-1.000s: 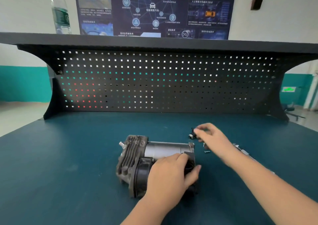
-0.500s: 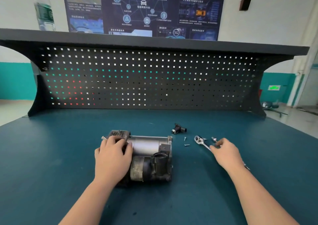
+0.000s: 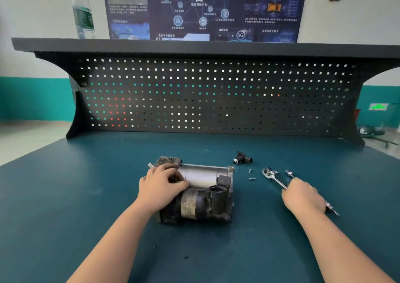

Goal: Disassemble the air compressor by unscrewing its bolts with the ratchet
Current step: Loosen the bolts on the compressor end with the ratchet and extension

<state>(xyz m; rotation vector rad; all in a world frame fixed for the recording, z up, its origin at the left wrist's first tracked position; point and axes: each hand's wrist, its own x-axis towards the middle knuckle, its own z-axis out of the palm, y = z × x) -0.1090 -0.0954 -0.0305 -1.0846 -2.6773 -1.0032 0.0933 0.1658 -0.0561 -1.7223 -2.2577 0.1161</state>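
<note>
The air compressor [image 3: 203, 191] lies on its side in the middle of the blue-green bench top, its silver cylinder toward the back and a black motor and round port toward me. My left hand [image 3: 161, 188] rests on its left end with fingers curled over the housing. To the right, the chrome ratchet [image 3: 273, 177] lies on the bench with its head pointing away. My right hand [image 3: 302, 196] grips its handle. Two small loose bolts [image 3: 251, 175] lie between the compressor and the ratchet head.
A small black removed fitting [image 3: 241, 158] lies behind the bolts. A thin metal bit or extension [image 3: 289, 173] lies just right of the ratchet. A dark pegboard [image 3: 216, 96] walls the back of the bench; a water bottle [image 3: 83, 12] stands on its shelf.
My right hand set the black fitting down at the back, moved right and closed on the ratchet handle. My left hand shifted from the compressor's right end to its left end.
</note>
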